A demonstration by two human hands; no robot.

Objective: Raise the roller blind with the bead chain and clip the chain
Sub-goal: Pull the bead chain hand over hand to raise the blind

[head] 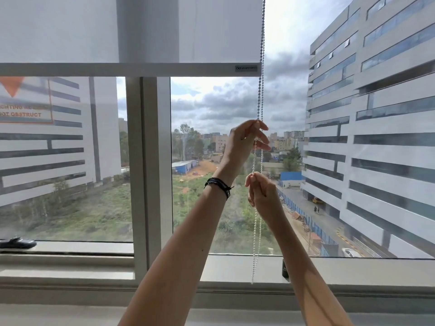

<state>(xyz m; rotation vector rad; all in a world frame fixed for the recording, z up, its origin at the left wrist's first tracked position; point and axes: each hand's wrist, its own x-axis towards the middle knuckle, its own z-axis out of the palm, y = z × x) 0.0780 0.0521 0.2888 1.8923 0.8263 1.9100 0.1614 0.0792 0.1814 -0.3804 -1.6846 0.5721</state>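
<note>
Roller blind [70, 31] — white, translucent fabric, covering only the top part of the window; its bottom bar [129, 69] hangs level across the upper pane, with sky and buildings showing below it.

Bead chain [260, 90] — small pale beads, two strands hanging at the blind's right edge. It runs from the top of the view down past both hands; the loop's lowest point sits just in front of the window sill [235, 269].

Left hand [244, 142] — raised, the higher of the two. Thumb and forefinger are pinched together on the chain, the other fingers spread loosely to the right. A dark cord bracelet [219, 185] wraps the wrist.

Right hand [261, 191] — just below the left, fingers curled closed, fingertips gripping one strand of the chain.

Writing: a small dark label [246, 68] at the right end of the bottom bar, text too blurred to read. A sign [23, 102] on the left pane, orange triangle and border, partly legible — "...OT OBSTRUCT".

A small dark fitting [284, 269] stands on the sill near the chain's lower end, partly hidden by the right forearm.
</note>
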